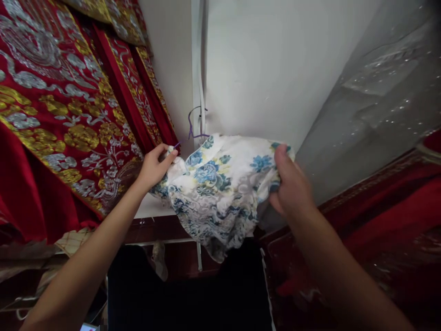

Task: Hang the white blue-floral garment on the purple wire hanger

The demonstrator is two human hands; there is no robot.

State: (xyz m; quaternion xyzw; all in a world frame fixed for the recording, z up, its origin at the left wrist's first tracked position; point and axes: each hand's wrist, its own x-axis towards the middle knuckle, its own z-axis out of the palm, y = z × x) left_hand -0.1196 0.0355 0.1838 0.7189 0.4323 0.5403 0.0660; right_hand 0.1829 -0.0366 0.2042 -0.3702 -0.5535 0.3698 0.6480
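Observation:
A white blouse (pixel 237 161) with blue and yellow flowers hangs on a thin purple hanger (pixel 190 131) in front of me. The hanger's hook rests near a white pole at the wall; I cannot tell what it catches on. My left hand (pixel 155 168) pinches one shoulder of the blouse at the hanger's left end. On the other side, my right hand (pixel 292 184) grips the blouse's right shoulder or sleeve, thumb on top. Between my hands the cloth bunches and drapes in ruffled folds. The hanger's right arm is hidden inside the blouse.
Red garments (pixel 79 119) with gold and silver embroidery hang at the left. A clear plastic cover (pixel 382 92) drapes on the right, above red cloth (pixel 389 225). A white pole (pixel 202 69) runs down the pale wall (pixel 262 59). Below are my dark clothing and a shoe (pixel 159 259).

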